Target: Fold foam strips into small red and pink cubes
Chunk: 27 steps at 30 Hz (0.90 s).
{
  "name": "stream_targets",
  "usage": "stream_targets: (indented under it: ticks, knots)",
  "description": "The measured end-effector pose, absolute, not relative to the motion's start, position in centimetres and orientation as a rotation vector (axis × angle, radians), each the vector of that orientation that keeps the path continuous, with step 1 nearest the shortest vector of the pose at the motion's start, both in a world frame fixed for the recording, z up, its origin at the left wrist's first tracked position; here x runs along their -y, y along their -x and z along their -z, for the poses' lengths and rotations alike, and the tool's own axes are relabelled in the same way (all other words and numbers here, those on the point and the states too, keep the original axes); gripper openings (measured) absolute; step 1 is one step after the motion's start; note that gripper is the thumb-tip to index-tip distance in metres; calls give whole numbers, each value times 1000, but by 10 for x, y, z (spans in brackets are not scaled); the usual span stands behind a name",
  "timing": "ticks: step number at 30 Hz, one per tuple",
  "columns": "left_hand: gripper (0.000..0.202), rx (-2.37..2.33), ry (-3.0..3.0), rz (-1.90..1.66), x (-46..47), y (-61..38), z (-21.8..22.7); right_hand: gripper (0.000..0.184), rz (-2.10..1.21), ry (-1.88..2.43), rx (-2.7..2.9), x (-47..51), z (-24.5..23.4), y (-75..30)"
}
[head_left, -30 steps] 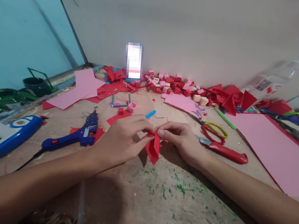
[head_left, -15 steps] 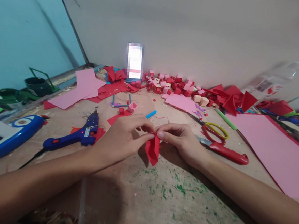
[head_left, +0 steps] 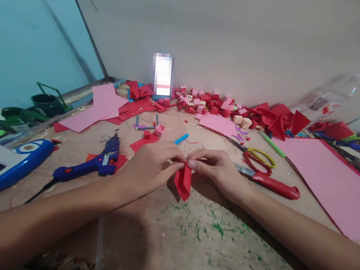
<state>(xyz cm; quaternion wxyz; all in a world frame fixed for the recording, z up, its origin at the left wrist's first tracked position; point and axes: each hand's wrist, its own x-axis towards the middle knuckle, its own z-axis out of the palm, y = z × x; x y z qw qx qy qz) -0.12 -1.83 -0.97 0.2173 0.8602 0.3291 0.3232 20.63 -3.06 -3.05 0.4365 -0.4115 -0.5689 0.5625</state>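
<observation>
A folded piece of red paper (head_left: 183,185) hangs pointed end down between my two hands, just above the table. My left hand (head_left: 158,164) pinches its upper edge between thumb and fingers. From the other side, my right hand (head_left: 216,168) grips the same top edge, thumb in front. The fingertips of both hands nearly meet and cover the top of the paper. Left of my left hand lies a blue glue gun (head_left: 101,162) with a small red light. A red-handled knife (head_left: 275,185) and scissors (head_left: 260,157) rest right of my right hand.
Many small red and pink paper boxes (head_left: 211,102) are heaped by the wall, beside a lit phone (head_left: 162,76). Pink sheets (head_left: 328,178) lie at right, a blue-and-white device (head_left: 21,157) at left. A clear bottle (head_left: 324,98) leans at back right.
Both hands keep their pinch on the red paper, which has tilted very slightly, its lower end a little further left. The rest of the scene has only shifted slightly with the camera.
</observation>
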Motion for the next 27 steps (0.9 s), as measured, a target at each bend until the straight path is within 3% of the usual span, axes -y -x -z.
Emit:
stream_targets:
  ticks: [10,16,27]
  knots:
    - [11,-923,-2316,-933,21,-1,6,23,-1481,1046,1256,30,33,-207]
    - [27,-882,-2362,-939,21,-1,8,22,-1499,1012,1238,30,34,-207]
    - [12,-938,-2217,-953,22,-2,2,18,-1476,1025,1227,30,35,-207]
